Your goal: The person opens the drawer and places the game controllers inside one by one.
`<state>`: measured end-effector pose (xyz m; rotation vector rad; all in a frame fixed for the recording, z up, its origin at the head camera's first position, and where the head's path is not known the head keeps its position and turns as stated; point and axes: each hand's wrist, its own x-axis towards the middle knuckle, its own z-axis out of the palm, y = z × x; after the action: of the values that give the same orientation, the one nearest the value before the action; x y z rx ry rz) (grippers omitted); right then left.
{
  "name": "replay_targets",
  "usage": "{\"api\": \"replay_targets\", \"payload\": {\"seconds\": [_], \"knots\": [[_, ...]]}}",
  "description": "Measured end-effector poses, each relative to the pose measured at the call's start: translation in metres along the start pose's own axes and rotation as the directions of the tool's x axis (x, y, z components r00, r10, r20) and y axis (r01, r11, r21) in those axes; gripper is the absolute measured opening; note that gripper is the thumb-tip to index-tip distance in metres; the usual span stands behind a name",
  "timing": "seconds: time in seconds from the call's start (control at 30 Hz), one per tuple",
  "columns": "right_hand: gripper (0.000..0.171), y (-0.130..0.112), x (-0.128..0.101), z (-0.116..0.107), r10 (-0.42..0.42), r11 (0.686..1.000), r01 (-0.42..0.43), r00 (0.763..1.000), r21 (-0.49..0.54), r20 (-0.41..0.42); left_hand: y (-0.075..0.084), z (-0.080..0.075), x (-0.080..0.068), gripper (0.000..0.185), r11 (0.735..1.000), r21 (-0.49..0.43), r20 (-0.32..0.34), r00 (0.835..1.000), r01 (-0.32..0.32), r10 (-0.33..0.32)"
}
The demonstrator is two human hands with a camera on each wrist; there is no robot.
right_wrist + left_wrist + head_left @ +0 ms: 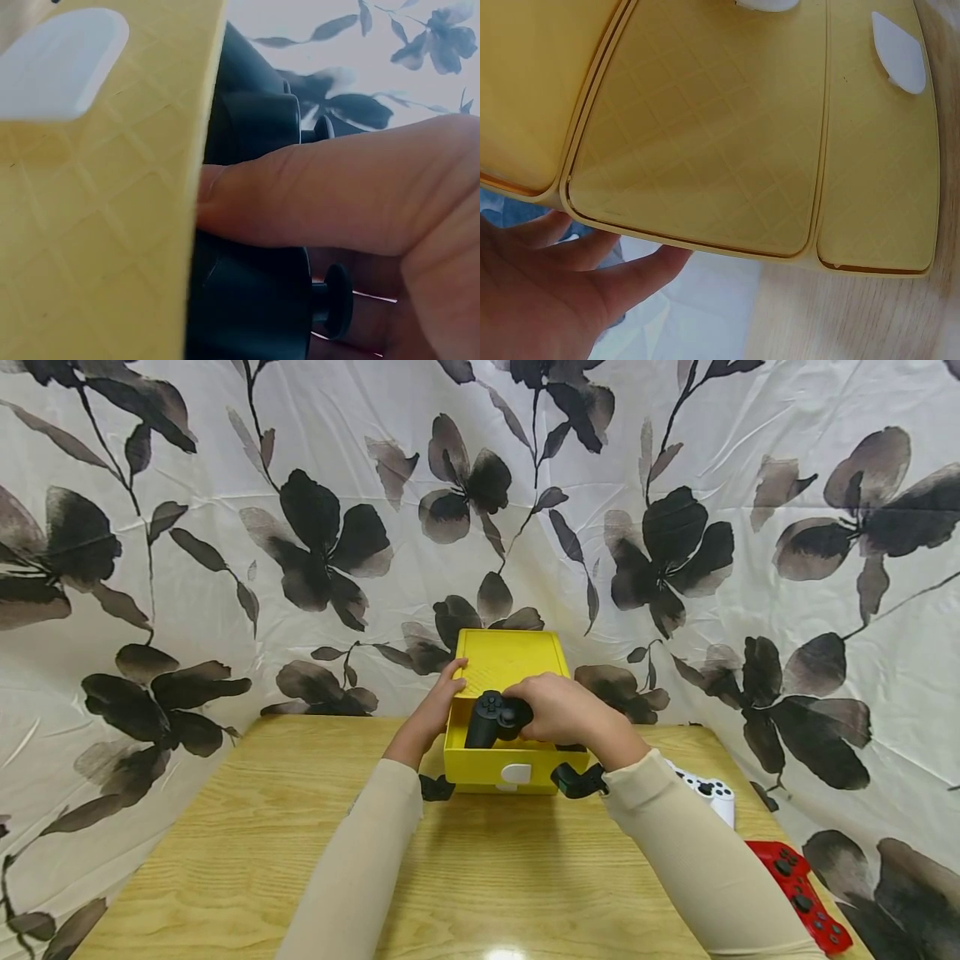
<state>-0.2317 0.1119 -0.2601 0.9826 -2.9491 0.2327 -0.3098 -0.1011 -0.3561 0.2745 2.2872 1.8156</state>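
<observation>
Head: black game controller [491, 716]

From where I stand, the yellow box [517, 657] looks like moulded plastic, low in sheen, with a diamond lattice giving its panels a textured face and smooth edges around them. The 2 white tabs [900, 54] in the left wrist view look like smooth plastic. The black controller [486, 722] seems to be dark plastic, mostly matt, with a soft shine along its curves. The red controller [804, 902] and the white controller [722, 802] look like smooth plastic too. The table [225, 835] has a wood-grain surface, smooth and glossy enough to throw back a bright spot of light. Behind it hangs printed cloth [555, 593], creased and faintly sheeny; the 2 cream sleeves [363, 860] are soft, matt fabric.
</observation>
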Motion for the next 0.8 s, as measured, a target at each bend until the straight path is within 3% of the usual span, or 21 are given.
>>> {"api": "replay_targets", "payload": {"seconds": [0.1, 0.8], "knots": [[0.048, 0.002, 0.001, 0.003, -0.001, 1.0, 0.001, 1.0, 0.017, 0.02, -0.008, 0.0, 0.006, 0.05, 1.0, 0.004, -0.015, 1.0, -0.004, 0.004], [0.051, 0.007, 0.003, 0.018, 0.006, 0.999, -0.011, 0.995, 0.052, 0.103, -0.008, 0.004, 0.005, 0.05, 0.999, 0.005, -0.036, 0.999, -0.04, 0.04]]}}
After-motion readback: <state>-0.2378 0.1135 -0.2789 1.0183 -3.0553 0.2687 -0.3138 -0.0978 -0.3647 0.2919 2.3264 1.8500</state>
